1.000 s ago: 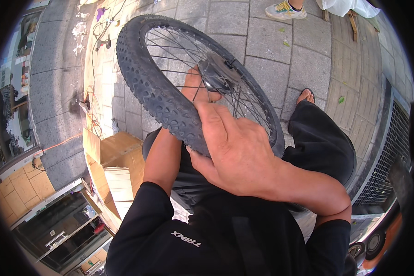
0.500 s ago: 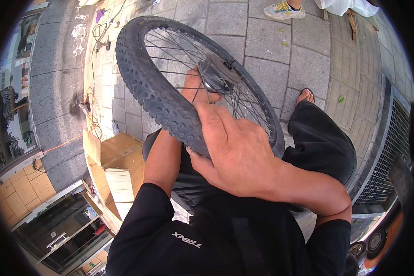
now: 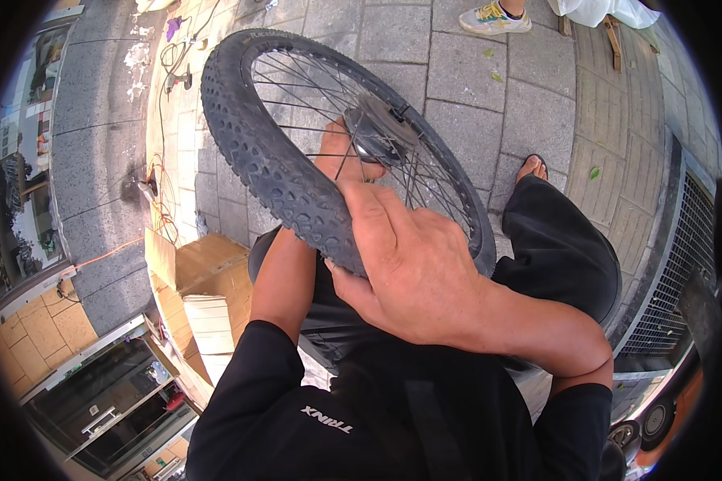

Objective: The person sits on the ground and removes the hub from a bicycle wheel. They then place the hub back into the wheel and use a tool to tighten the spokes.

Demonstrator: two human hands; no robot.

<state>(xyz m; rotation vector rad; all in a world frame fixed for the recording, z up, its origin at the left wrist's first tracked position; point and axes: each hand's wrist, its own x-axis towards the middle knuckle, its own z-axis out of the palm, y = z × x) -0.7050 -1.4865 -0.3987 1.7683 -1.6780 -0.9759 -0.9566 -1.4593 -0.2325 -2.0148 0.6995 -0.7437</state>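
The left forearm (image 3: 285, 276) is angling far, its wrist hiding from view; the left hand (image 3: 334, 156) is showing only partly beyond it; the right forearm (image 3: 529, 321) is slanting in from the right; the right hand (image 3: 417, 260) is gripping, its thumb (image 3: 351, 287) lying nearer than its fingers (image 3: 369, 216).
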